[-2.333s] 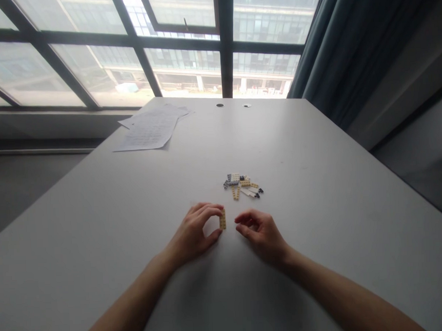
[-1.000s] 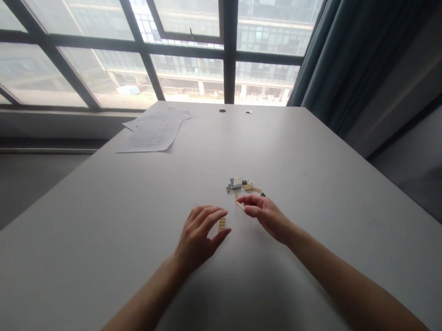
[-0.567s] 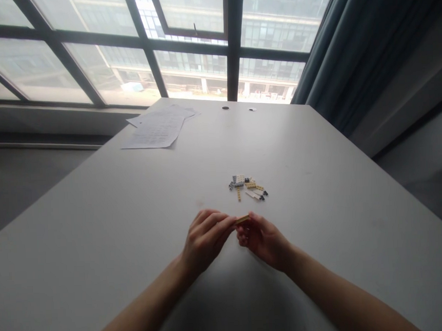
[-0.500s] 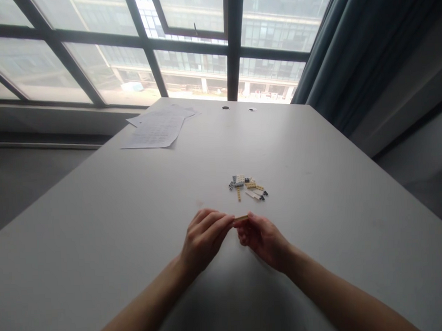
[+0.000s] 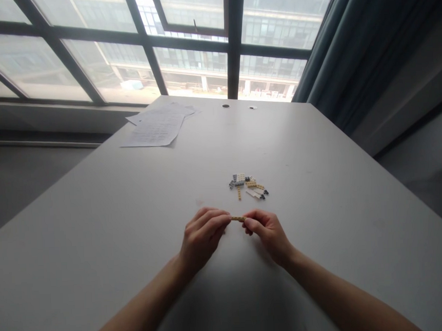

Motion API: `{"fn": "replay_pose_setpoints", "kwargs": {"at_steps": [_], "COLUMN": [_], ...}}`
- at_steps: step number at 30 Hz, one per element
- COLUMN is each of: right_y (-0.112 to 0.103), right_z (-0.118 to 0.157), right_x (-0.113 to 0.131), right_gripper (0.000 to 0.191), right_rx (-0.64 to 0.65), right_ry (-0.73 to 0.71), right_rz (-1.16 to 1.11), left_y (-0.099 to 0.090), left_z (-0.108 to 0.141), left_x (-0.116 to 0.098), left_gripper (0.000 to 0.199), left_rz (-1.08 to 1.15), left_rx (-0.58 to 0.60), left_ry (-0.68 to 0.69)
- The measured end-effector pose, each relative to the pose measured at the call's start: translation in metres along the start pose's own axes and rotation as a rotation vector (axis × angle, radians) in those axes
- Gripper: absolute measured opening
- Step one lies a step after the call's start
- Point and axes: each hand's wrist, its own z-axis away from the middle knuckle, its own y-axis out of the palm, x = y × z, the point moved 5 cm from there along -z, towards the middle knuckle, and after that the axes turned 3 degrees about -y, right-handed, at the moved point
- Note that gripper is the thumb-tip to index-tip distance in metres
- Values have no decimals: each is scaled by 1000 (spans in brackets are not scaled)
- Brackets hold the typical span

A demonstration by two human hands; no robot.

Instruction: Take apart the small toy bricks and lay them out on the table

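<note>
A narrow tan building-block plate (image 5: 238, 218) with studs is pinched at both ends between my two hands, over the near middle of the table. My left hand (image 5: 205, 233) grips its left end, the fingers closed together and the thumb mostly hidden beneath. Thumb and bent fingers of my right hand (image 5: 267, 233) close on the right end. Just beyond my hands lies a loose group of building-block pieces: a tan strip (image 5: 239, 193), a grey piece (image 5: 239, 183), a tan brick (image 5: 250, 184), white pieces (image 5: 253, 194) and small black ones (image 5: 266, 192).
The white table (image 5: 317, 195) stretches away to a window (image 5: 198, 69). Several printed sheets (image 5: 153, 128) lie overlapping at its far left. Two round cable holes, one dark (image 5: 225, 106) and one white-rimmed (image 5: 252, 107), sit near the far edge. A blue-grey curtain (image 5: 347, 47) hangs at right.
The tan plate has turned so that its studs show and it lies more level. My right hand has rolled over, thumb now in front. My left hand has shifted slightly left.
</note>
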Motion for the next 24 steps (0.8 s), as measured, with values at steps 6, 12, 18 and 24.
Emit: {"fn": "replay_pose_setpoints", "kwargs": {"at_steps": [6,12,18,24], "right_y": [6,19,11,14], "right_z": [4,12,12,11], "right_x": [1,9,18,16], "right_gripper": [25,22,47,48], "right_rx": [130,314,138,182], "right_ry": [-49,-170,-424,-465], "right_rz": [88,199,266,282], "left_y": [1,19,28,31], "left_z": [-5,5,14,13], "left_x": [5,24,32,25], "left_gripper": [10,16,26,30], "left_rz": [184,687,994,1072], "left_rx": [4,99,21,87], "left_ry": [-209,-796,-955,-973]}}
